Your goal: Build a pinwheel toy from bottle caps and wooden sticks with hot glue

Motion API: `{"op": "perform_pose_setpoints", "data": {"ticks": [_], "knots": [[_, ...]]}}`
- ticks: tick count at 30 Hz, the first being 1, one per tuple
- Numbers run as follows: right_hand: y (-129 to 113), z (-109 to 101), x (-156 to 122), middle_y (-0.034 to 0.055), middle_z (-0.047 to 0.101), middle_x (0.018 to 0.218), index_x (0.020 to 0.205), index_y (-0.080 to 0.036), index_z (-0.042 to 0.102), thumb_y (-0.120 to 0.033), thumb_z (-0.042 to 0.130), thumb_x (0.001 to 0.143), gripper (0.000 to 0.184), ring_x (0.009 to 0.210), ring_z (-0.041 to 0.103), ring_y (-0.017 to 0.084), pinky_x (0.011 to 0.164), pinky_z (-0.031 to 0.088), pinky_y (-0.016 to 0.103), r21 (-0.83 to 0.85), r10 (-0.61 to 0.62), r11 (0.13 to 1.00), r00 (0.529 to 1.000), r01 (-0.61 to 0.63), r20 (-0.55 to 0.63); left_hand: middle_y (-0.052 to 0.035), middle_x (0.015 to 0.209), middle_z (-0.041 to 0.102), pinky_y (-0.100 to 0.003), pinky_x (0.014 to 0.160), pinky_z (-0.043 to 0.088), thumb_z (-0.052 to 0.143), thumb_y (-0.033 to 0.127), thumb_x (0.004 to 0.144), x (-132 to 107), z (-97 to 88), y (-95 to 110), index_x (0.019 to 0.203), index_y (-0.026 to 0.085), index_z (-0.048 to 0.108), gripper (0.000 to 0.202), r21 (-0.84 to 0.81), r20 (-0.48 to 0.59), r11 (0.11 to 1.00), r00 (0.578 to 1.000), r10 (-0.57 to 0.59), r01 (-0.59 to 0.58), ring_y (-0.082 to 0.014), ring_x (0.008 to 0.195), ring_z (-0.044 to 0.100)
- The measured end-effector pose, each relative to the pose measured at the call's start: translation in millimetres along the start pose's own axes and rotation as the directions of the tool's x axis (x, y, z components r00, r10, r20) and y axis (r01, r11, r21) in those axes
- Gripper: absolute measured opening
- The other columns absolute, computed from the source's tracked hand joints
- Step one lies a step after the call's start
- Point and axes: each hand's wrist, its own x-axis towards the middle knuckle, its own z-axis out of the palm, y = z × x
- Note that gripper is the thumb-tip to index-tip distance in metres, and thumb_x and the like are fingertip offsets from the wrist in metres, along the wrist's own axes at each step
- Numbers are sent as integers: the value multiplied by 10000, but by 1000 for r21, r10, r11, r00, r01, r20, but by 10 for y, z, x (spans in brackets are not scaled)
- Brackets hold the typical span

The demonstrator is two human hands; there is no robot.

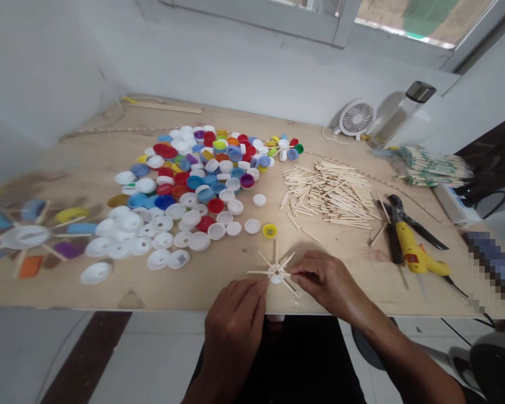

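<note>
A white bottle cap with thin wooden sticks fanned out from it (275, 271) lies near the front edge of the wooden table (353, 280). My left hand (234, 324) is closed, its fingertips touching the cap's left side. My right hand (325, 280) pinches one of the sticks at the cap's right side. A yellow cap (270, 230) lies just beyond the star shape.
A big heap of coloured and white bottle caps (185, 191) covers the middle left. A pile of wooden sticks (332, 193) lies at right, with a yellow glue gun (414, 249) and pliers (398, 213) beside it. A finished cap-and-stick piece (29, 235) sits far left. A small fan (356, 118) and bottle (398, 112) stand at the back.
</note>
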Motion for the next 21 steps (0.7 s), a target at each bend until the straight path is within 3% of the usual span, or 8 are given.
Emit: {"op": "perform_pose_setpoints", "data": {"ticks": [21], "knots": [[-67, 2, -4, -2, 619, 748, 829, -205, 687, -148, 609, 851, 98, 742, 571, 142, 671, 393, 237, -57, 28, 998, 999, -31, -43, -69, 878, 666, -297, 774, 514, 529, 72, 865, -37, 34, -46, 998, 133, 637, 182, 10, -4, 999, 999, 41, -41, -171, 824, 623]]}}
